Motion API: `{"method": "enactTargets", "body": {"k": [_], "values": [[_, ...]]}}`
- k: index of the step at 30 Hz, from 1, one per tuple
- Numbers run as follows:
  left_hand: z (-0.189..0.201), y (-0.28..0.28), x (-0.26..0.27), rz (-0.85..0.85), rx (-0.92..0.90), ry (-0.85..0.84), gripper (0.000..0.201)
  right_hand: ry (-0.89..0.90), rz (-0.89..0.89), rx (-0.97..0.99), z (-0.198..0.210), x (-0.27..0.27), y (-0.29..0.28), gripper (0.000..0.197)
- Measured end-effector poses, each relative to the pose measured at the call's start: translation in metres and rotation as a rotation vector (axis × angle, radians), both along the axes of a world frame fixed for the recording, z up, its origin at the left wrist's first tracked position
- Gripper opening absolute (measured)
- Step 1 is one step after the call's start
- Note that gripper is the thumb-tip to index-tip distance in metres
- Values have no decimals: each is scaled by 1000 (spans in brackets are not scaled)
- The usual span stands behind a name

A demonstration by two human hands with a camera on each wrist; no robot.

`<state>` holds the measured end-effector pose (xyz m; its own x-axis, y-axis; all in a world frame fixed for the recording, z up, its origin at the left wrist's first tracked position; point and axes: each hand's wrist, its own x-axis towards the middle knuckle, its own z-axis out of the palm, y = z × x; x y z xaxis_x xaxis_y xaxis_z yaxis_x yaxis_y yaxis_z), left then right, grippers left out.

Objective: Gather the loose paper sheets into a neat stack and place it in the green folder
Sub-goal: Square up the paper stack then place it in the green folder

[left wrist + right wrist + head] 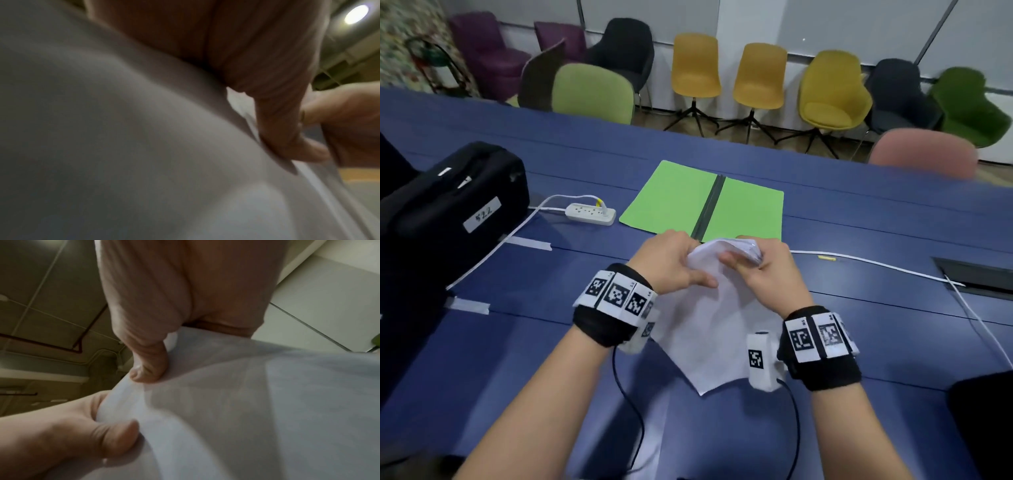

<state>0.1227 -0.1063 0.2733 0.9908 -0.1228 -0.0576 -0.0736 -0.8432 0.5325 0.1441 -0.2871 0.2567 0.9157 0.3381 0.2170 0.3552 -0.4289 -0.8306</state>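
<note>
Your left hand (674,262) grips the near-left top edge of the paper sheets (717,329), thumb laid across the top sheet and fingers curled behind. Your right hand (770,274) pinches the curled-over top corner of the same bundle, thumb in front. You hold the sheets lifted and tilted above the blue table (551,359), their edges uneven. Just beyond your hands the green folder (678,198) lies open and flat. Farther right a white cable (887,265) crosses the table.
</note>
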Motion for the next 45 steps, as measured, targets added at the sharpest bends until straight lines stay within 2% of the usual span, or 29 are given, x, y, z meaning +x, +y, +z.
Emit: {"method": "enactTargets", "body": {"k": [1, 3, 4, 6, 9, 12, 13, 15, 16, 18, 21, 22, 23, 25, 26, 27, 29, 31, 34, 35, 38, 40, 42, 45], "values": [[-1, -2, -2, -16, 1, -8, 43, 82, -8, 59, -4, 1, -4, 18], [-7, -1, -5, -35, -21, -6, 42, 287, -3, 125, -20, 2, -14, 27], [-10, 4, -5, -18, -57, -2, 41, 386, 6, 86, -31, 3, -23, 28], [-19, 21, -5, 77, -184, 14, 38, 526, 30, -38, -52, 1, -45, 20], [-30, 51, -3, 200, -411, 25, 20, 558, -55, -76, -82, -6, -77, 15], [-40, 63, -4, 202, -547, 40, 13, 519, -131, -37, -96, -8, -89, 27], [-42, 64, -5, 201, -592, 42, 11, 506, -172, 25, -98, -7, -89, 25], [-49, 66, -7, 225, -696, 37, 13, 517, -292, 317, -103, -6, -90, 8], [-54, 66, -8, 256, -739, 34, 13, 539, -328, 465, -106, -6, -91, 12], [-66, 67, -12, 328, -809, 37, 11, 632, -295, 627, -113, -7, -91, 43], [-86, 62, -16, 425, -855, 45, 9, 768, -161, 573, -118, -10, -84, 77], [-92, 59, -16, 452, -857, 52, 10, 764, -175, 534, -118, -9, -79, 77], [-96, 55, -17, 473, -855, 61, 10, 723, -210, 516, -117, -8, -73, 64], [-105, 47, -15, 513, -834, 81, 8, 608, -322, 507, -110, -5, -57, 23], [-108, 43, -15, 537, -836, 78, 7, 569, -369, 501, -107, -4, -50, 10], [-109, 39, -14, 567, -866, 66, 9, 518, -400, 490, -106, -3, -44, 4], [-111, 34, -13, 638, -975, 47, 13, 427, -419, 498, -107, -3, -37, 10], [-115, 31, -14, 716, -1088, 76, 17, 449, -407, 554, -111, -7, -35, 6], [-123, 26, -18, 841, -1152, 118, 32, 550, -432, 597, -122, -13, -37, 68], [-125, 25, -17, 858, -1158, 120, 38, 562, -453, 613, -122, -13, -37, 72], [-121, 19, -12, 922, -1164, 116, 36, 536, -540, 657, -118, -9, -36, 33], [-119, 17, -8, 996, -1161, 108, 33, 516, -576, 645, -118, -7, -37, 13], [-118, 16, -5, 1038, -1158, 104, 32, 511, -575, 638, -118, -7, -38, 9], [-118, 17, -3, 1060, -1158, 104, 34, 497, -501, 648, -120, -9, -42, 14]]}}
